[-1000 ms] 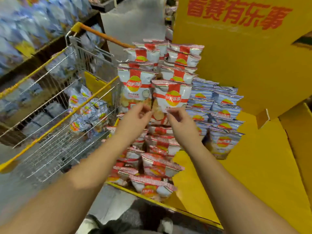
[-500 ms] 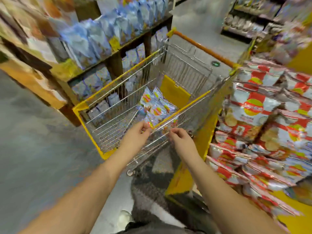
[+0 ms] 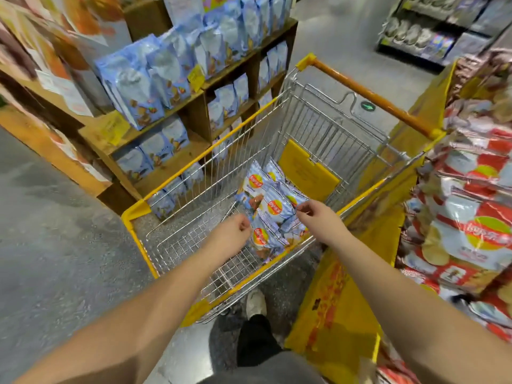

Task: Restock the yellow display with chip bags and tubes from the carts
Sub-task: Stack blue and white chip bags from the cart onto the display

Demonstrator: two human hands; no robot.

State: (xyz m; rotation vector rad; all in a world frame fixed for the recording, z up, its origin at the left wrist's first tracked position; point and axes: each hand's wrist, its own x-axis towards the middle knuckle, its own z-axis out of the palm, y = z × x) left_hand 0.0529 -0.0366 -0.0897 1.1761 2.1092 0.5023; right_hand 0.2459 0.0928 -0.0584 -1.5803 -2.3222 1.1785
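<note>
While both hands (image 3: 277, 225) (curled, grip unclear) reach blue bags (image 3: 273, 206), grey floor (image 3: 55, 245) surrounds.

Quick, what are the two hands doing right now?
Left hand: fingers curled, over the cart, holding nothing that shows.
Right hand: fingers curled at the blue chip bags; a grip cannot be told.

Lay's logo — blue chip bags (image 3: 273, 206), red-white bags (image 3: 471, 236)

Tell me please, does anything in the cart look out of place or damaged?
Nothing stands out. The blue chip bags lie in a loose heap at one corner of the wire cart, none visibly torn or spilled, with both hands reaching over them.
</note>
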